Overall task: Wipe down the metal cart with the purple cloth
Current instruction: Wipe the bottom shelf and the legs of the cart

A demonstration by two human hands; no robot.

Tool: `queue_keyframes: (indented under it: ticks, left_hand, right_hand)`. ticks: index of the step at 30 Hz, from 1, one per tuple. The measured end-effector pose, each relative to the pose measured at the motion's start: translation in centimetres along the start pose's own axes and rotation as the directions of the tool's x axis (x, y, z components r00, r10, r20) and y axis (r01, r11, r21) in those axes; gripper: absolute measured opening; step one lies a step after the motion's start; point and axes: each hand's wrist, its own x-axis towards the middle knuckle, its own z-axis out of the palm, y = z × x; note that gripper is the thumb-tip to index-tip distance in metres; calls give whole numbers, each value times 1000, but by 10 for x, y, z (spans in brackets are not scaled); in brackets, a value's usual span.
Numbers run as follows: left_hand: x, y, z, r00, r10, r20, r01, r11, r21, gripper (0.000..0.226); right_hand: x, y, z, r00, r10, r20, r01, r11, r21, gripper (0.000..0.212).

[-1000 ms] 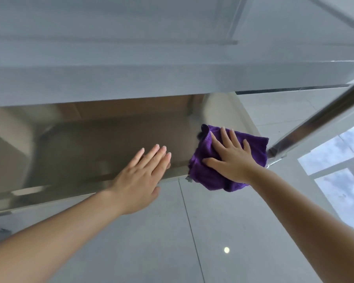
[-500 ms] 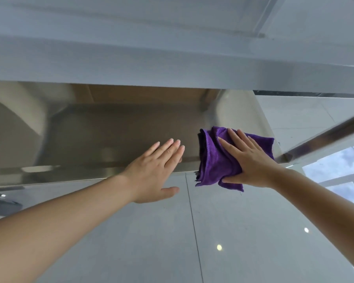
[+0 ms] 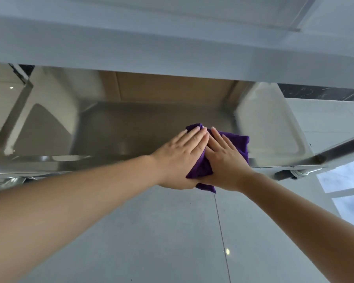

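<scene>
Purple cloth now sits under both my hands. Half a second ago only my right hand pressed it, near the right end of the cart shelf, while my left hand lay flat on bare metal beside it. Since then the left has slid over onto the cloth, fingers straight, its fingertips touching those of the right. The cloth has also shifted inward from the right-hand wall toward the shelf's middle.

Grip state: neither hand clenched, neither curled round anything; both flat and pressing the cloth against the steel.

My reading: switching to a two-handed push, likely for a firmer stroke leftward across the unwiped span of the shelf.

Cloth: bunched, folded on itself, one corner hanging off the shelf's front lip below my wrists, another poking out past my fingertips.

Cart: brushed steel, glossy, raised edges, reflecting the room; upper shelf overhangs above my hands. Caster visible right of my right wrist.
</scene>
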Motion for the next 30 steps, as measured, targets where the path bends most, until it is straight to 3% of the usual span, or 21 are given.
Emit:
queue_keyframes:
  ticks: [4, 8, 13, 18, 23, 25, 30]
  left_hand:
    - [-45, -33, -3, 996, -53, 66, 38, 976, 213, 89]
    - [-96, -73, 14, 988, -156, -18, 156, 967, 200, 86]
    - [-113, -82, 31, 955, -294, 30, 292, 954, 67, 72]
    - [-112, -79, 26, 963, -269, 20, 268, 962, 39, 83]
    - [-113, -77, 17, 949, -312, 38, 313, 949, -46, 98]
    - [-118, -79, 17, 956, -294, 23, 294, 954, -53, 101]
    - [-131, -89, 1, 948, -288, 136, 311, 929, -203, 102]
  right_hand:
    - [1, -1, -1, 999, 15, 33, -14, 999, -32, 104]
    - [0, -1, -2, 998, 28, 51, -26, 999, -41, 105]
    - [9, -15, -4, 998, 8, 64, -5, 999, -40, 107]
    - [33, -64, -4, 997, -42, 57, 49, 992, -114, 105]
    - [61, -130, -2, 998, -55, 32, 58, 995, -76, 97]
    - [67, -141, 1, 998, -54, 30, 57, 993, -102, 96]
    - [67, -139, 7, 1000, -20, -9, 19, 992, -128, 107]
